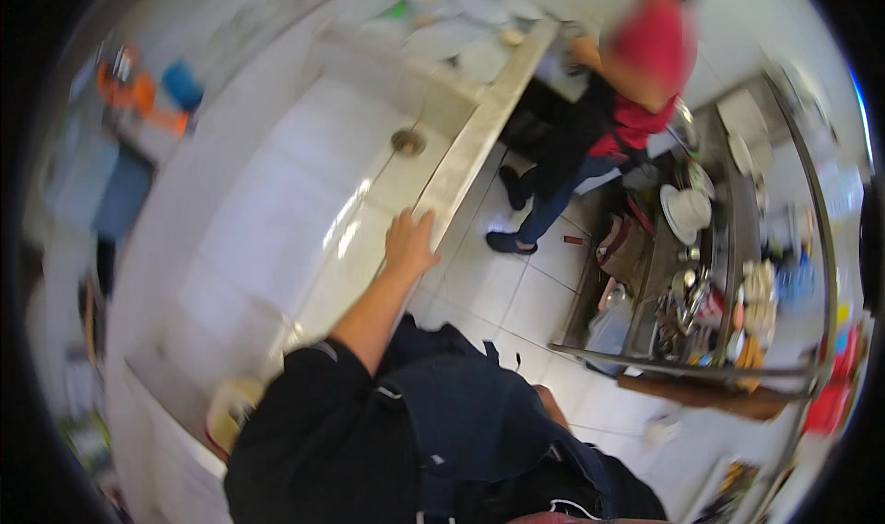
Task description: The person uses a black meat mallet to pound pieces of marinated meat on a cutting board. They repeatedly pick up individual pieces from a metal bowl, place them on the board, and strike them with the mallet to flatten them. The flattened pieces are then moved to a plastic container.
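Observation:
My left hand [410, 243] rests on the rim [461, 178] of a big white tiled sink, its fingers apart and holding nothing. The basin [286, 192] lies to the left of that hand, wet and shiny along its bottom. A round metal drain [407, 142] sits at its far end. Of my right arm only a bit of skin [550, 404] shows beside my dark clothing; the right hand itself is hidden behind my body. In the basin's near corner stands a pale yellowish container [230, 413].
A person in a red shirt [636, 82] and dark apron stands ahead at a counter with plates [484, 8]. On the right, a metal rack [737, 238] carries stacked white dishes [687, 211] and utensils [687, 312]. A small red object [573, 240] lies on the tiled floor [502, 294].

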Motion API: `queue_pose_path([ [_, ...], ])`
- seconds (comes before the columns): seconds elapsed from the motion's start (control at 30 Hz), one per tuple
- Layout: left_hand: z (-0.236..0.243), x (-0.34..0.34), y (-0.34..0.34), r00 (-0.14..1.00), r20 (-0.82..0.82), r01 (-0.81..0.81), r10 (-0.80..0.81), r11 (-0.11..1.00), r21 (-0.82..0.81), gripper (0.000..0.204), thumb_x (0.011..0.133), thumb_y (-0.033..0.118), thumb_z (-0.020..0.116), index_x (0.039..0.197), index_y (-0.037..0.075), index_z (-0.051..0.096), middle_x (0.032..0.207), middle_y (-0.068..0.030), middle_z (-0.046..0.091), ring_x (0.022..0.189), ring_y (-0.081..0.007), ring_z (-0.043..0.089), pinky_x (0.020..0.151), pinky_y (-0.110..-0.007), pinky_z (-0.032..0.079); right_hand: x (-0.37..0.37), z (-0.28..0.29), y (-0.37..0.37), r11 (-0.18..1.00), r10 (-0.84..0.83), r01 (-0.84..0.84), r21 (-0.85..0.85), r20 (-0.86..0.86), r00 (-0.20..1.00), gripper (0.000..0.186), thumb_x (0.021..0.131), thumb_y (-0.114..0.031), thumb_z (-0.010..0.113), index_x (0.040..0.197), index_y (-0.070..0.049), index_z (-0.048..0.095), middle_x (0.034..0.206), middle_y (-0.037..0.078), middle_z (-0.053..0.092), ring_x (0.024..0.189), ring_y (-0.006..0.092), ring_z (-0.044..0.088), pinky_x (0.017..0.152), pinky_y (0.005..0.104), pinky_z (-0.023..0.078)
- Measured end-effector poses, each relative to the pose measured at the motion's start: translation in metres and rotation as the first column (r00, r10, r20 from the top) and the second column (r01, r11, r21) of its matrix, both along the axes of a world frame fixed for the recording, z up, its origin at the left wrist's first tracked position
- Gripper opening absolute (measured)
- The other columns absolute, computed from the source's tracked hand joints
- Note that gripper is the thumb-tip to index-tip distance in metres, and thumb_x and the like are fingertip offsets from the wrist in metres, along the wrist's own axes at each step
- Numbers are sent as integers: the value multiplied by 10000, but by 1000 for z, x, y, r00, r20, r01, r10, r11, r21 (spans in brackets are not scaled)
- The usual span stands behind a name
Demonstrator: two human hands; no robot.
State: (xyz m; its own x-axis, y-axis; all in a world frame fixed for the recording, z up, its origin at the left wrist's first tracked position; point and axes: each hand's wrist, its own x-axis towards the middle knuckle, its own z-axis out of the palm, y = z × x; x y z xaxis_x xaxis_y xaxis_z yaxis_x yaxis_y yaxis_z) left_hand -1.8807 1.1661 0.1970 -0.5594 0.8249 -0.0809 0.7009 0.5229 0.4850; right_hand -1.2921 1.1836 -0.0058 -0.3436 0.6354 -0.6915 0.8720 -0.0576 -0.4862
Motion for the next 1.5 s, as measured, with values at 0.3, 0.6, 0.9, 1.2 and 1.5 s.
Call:
queue_pose_path([
  [0.3,7,12,6,1000,24,19,-17,998,-59,956,596,335,878,1424,177,427,1366,-228,424,1248,-396,445,1008,-479,418,71,-11,-23,997,-67,63,41,116,991,340,874,-273,579,1068,-13,679,924,153,697,847,253,673,759,360,549],
  [0.6,13,14,10,1000,-23,18,-21,992,-128,957,624,307,876,1450,201,404,1414,-212,407,1270,-378,447,1014,-454,431,20,59,-36,806,-526,553,-211,173,833,366,896,-333,580,1157,-77,607,790,88,664,636,167,641,516,294,504],
  [0.9,20,25,15,1000,1,18,-18,989,-145,955,612,263,875,1444,197,410,1427,-217,398,1282,-387,439,1035,-457,424,50,50,-96,765,-580,610,-206,191,792,405,876,-336,601,1184,-73,614,813,97,678,650,180,656,551,326,531],
  [1.2,-1,112,-10,882,-464,177,-84,971,161,689,785,187,736,1404,119,442,1482,-238,331,1354,-412,336,1103,-513,306,132,18,-182,954,-275,282,-98,85,958,285,789,-160,651,1051,-48,673,863,105,705,712,235,701,562,345,585],
  [1.5,-137,295,-197,709,388,701,-588,532,-474,576,824,413,667,1231,15,578,1255,-273,557,1256,-423,467,1063,-491,379,247,-35,-254,830,-432,476,-291,206,878,295,841,-204,486,803,18,676,723,145,690,622,258,689,541,390,569],
])
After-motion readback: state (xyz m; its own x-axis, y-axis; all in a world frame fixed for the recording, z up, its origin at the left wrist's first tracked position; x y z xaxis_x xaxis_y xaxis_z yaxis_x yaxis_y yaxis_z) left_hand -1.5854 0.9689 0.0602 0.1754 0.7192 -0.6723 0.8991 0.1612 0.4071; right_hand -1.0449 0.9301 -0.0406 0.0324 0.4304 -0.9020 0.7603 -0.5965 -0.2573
